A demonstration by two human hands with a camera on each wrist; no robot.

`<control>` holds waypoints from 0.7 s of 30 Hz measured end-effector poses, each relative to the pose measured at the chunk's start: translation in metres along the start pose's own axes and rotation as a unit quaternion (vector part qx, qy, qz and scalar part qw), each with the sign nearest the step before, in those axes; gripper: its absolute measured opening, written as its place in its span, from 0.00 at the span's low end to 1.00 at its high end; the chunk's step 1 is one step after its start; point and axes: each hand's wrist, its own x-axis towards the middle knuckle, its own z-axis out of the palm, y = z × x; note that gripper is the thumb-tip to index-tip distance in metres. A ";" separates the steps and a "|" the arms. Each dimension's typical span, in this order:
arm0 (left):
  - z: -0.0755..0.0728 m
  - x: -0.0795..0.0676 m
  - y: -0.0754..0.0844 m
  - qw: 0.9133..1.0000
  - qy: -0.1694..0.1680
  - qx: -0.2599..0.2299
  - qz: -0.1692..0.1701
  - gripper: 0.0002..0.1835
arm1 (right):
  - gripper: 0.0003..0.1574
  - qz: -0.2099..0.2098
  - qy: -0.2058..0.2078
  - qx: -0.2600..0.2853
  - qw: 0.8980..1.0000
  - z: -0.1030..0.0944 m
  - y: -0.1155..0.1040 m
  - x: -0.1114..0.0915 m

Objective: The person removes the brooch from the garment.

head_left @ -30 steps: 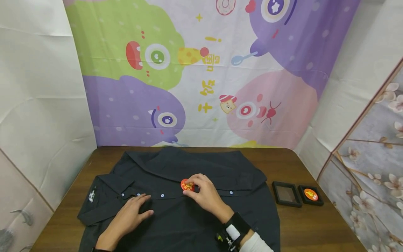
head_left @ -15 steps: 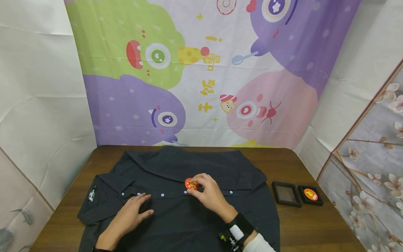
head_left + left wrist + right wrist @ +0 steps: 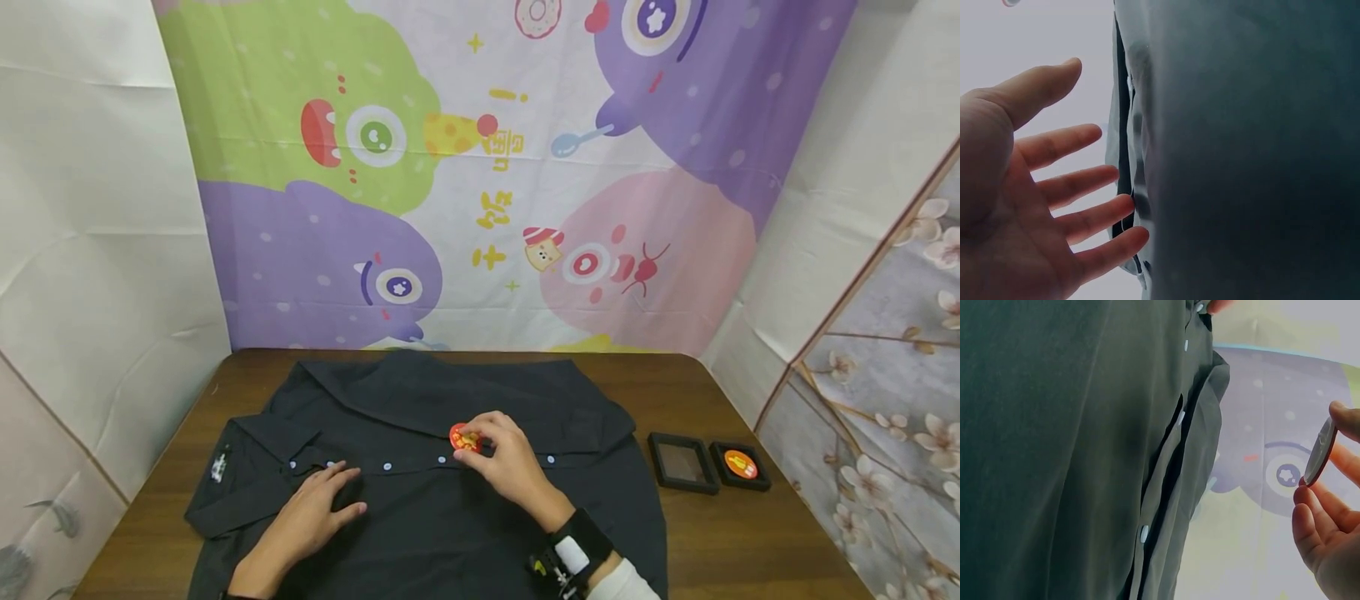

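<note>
A dark button-up shirt (image 3: 420,525) lies spread out, with a line of pale buttons across it. Between thumb and fingertips, my right hand (image 3: 513,462) pinches a round red badge (image 3: 462,439) with a yellow pattern, close over the shirt near the button line. The right wrist view shows the badge (image 3: 1320,453) nearly edge-on, its pale back turned toward the camera. My left hand (image 3: 311,508) is on the shirt's left part beside the buttons, fingers extended. In the left wrist view that hand (image 3: 1041,181) has its fingers spread and nothing in them.
On the right of the wooden table (image 3: 720,550) stand a black square frame (image 3: 654,462) and a small black box (image 3: 765,482) bearing a red-orange round badge (image 3: 741,463). A cartoon-print cloth (image 3: 480,308) hangs behind the table's far edge.
My right hand has shifted a little to the right, carrying the red badge, and a shirt button beneath has come into view. My left hand stays in place.
</note>
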 end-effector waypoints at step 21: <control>0.000 -0.001 0.002 1.000 0.003 0.005 0.001 0.29 | 0.19 0.024 0.023 0.001 0.999 -0.011 0.009 -0.007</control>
